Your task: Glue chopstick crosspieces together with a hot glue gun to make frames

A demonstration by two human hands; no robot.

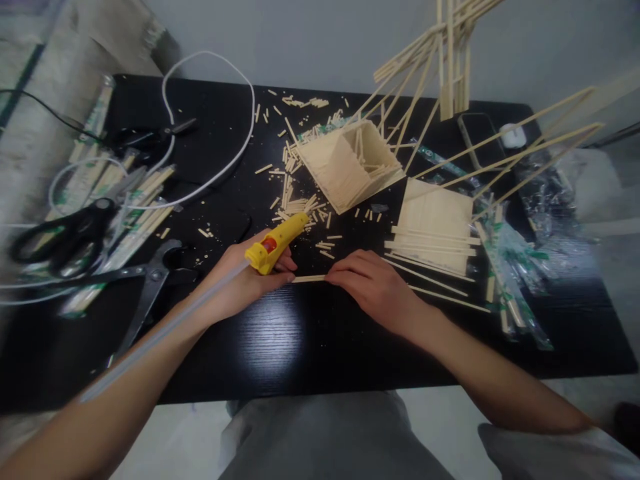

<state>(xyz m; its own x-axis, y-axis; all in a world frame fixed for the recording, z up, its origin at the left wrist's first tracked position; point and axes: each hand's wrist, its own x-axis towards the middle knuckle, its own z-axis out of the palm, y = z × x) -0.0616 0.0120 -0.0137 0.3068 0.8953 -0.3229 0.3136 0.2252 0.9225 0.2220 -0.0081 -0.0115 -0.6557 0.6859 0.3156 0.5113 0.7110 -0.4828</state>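
My left hand [240, 277] is closed around a yellow hot glue gun [280, 241], with a long translucent glue stick [170, 343] running back from it over my forearm. The thumb of that hand also touches the left end of a short pale wooden stick [309, 279]. Pinched at the stick's other end are the fingers of my right hand [373, 287]; they hide that end. Just right of this hand lies a flat panel of glued sticks [435, 223], with several loose sticks across and below it. Beyond both hands sits a box-like stick structure [345, 167].
Cut stick pieces [300, 203] are scattered mid-table. At left lie scissors [65, 230], pliers [150, 277], packaged sticks [120, 247] and a looped white cable [250, 87]. A tall stick frame [455, 60] rises at the back right, near a phone [477, 137] and plastic wrappers [523, 267].
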